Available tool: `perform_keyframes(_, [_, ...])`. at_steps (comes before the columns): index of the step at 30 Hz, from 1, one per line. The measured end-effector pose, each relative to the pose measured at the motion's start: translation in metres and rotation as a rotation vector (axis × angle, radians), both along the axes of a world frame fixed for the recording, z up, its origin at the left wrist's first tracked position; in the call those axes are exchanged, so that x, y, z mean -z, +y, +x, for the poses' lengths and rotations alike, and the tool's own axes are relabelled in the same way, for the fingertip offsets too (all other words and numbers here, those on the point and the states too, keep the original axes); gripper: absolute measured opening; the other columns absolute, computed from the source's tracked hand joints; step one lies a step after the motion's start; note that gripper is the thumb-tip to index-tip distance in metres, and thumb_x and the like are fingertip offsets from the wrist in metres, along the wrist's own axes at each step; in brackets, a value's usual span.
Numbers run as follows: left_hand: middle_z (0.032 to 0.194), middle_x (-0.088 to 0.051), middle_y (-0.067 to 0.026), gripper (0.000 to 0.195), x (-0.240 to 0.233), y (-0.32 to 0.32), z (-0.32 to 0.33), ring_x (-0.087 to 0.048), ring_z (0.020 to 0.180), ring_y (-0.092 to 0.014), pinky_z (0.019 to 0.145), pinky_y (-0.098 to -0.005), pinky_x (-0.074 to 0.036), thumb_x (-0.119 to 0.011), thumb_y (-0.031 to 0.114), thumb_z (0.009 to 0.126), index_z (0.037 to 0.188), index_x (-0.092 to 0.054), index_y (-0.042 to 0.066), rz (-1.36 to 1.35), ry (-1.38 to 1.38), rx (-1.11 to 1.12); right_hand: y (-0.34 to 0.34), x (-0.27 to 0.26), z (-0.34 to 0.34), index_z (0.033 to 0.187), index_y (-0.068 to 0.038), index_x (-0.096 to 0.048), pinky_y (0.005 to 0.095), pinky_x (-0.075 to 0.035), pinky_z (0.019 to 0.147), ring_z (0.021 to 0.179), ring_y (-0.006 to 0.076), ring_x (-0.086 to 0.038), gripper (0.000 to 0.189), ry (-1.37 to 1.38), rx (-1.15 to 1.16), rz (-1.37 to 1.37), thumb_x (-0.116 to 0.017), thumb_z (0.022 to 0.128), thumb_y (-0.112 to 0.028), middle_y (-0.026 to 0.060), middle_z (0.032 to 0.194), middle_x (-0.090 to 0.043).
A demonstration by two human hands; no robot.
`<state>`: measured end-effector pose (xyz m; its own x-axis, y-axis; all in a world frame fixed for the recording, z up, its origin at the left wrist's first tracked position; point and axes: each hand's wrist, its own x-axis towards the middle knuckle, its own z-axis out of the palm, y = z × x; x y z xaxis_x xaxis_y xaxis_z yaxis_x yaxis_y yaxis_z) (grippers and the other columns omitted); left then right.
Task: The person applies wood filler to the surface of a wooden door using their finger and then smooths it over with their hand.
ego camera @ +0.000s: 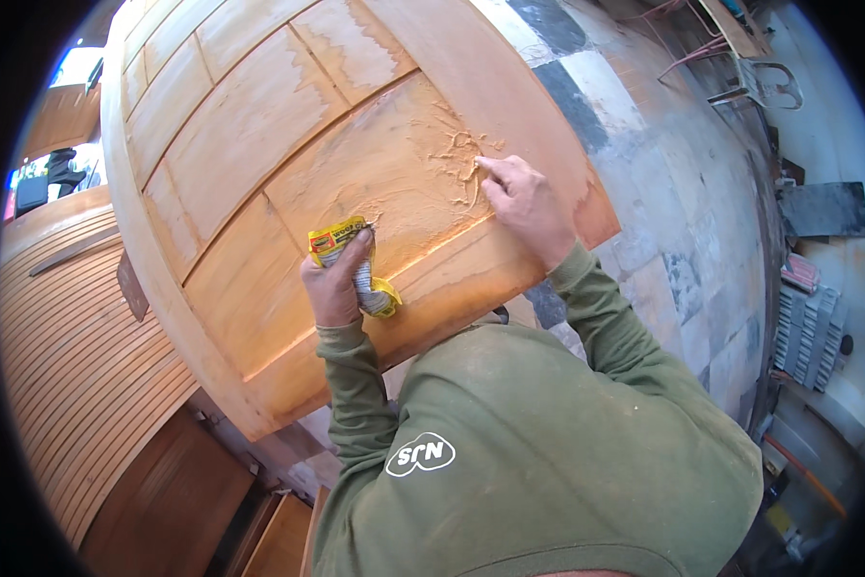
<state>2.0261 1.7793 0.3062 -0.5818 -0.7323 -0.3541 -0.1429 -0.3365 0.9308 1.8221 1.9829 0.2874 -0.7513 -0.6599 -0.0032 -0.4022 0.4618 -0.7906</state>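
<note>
A large wooden panelled door (252,122) lies flat before me, its surface partly stained with damp-looking orange patches. My left hand (337,283) grips a crumpled yellow packet of wood glue (364,270) over the door's near panel. With its index finger extended, my right hand (523,198) touches the edge of a rough smear of tan paste (461,155) on the same panel. The other fingers of that hand are curled; whether they hold anything is hidden. Thinner streaks of paste spread across the panel between both hands.
At the left lies a slatted wooden panel (93,288) with a dark strip on it. Brown boards (173,476) stand at the lower left. Stone tiles (663,187) cover the floor at the right, where a plastic chair (768,83) and stacked grey items (808,335) stand near the wall.
</note>
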Motion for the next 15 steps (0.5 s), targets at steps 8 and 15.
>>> perform_keyframes(8, [0.091, -0.076, -0.0053, 0.019, 0.005, -0.019, 0.014, -0.069, 0.078, -0.011, 0.070, -0.0250, -0.052, -0.081, 0.005, 0.088, 0.104, -0.076, -0.004, 0.051, 0.058, 0.073, -0.026, -0.004, 0.053, 0.130, -0.005, -0.068, 0.0429, -0.055, 0.084, 0.093, 0.0310, -0.067, 0.035, 0.459, -0.002, 0.264, -0.065, 0.100, -0.023, 0.0138, 0.108, -0.063])
perform_keyframes(15, [0.095, -0.076, -0.0070, 0.019, 0.006, -0.059, 0.048, -0.070, 0.082, -0.013, 0.075, -0.0267, -0.055, -0.080, 0.004, 0.089, 0.106, -0.076, -0.005, 0.069, 0.138, 0.141, -0.035, -0.005, 0.069, 0.118, -0.006, -0.075, 0.0433, -0.054, 0.092, 0.103, 0.0320, -0.066, 0.027, 0.414, 0.124, 0.363, -0.064, 0.099, -0.021, 0.0137, 0.106, -0.065])
